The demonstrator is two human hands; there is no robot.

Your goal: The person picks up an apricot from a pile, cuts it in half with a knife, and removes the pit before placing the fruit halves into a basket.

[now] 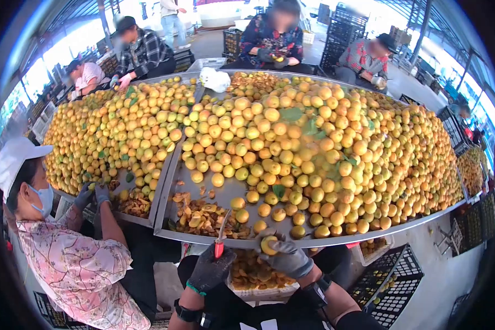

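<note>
My left hand (212, 269), in a dark glove, is wrapped round the red handle of a knife (219, 247) whose curved blade points up over the tray's near edge. Just to the right, my right hand (289, 258), gloved in grey, grips a yellow-orange fruit (269, 245) with its fingers curled round it. Both hands are at the near rim of a metal tray (247, 242). Fruit pieces (201, 217) lie on the tray beyond the knife, and a large heap of whole fruits (324, 148) spreads behind them.
A co-worker (71, 236) in a white cap sits at the left, hands at the tray. Other people sit along the far side. A white container of cut pieces (258, 275) stands below my hands. Black crates (388, 283) are at the lower right. A white bag (214, 80) lies on the far rim.
</note>
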